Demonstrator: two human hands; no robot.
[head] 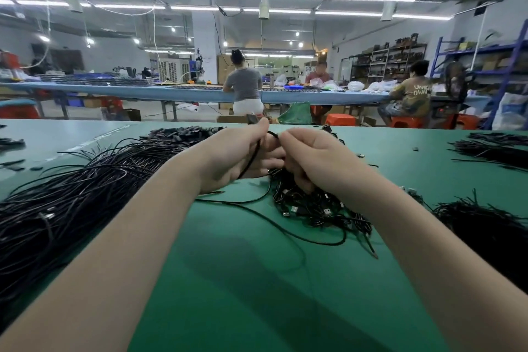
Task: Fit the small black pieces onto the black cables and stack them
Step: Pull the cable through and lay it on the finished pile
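Observation:
Both hands meet above the middle of the green table. My left hand grips a thin black cable that runs down across its palm and trails onto the table. My right hand has its fingers curled and pinches the cable's upper end by the left thumb; any small piece there is hidden by the fingers. A heap of small black pieces lies behind the left hand. Under the right hand sits a tangle of cables with USB plugs.
A large loose pile of black cables covers the table's left side. More cable bundles lie at the right edge and the far right. Beyond the table, several people sit at another long bench.

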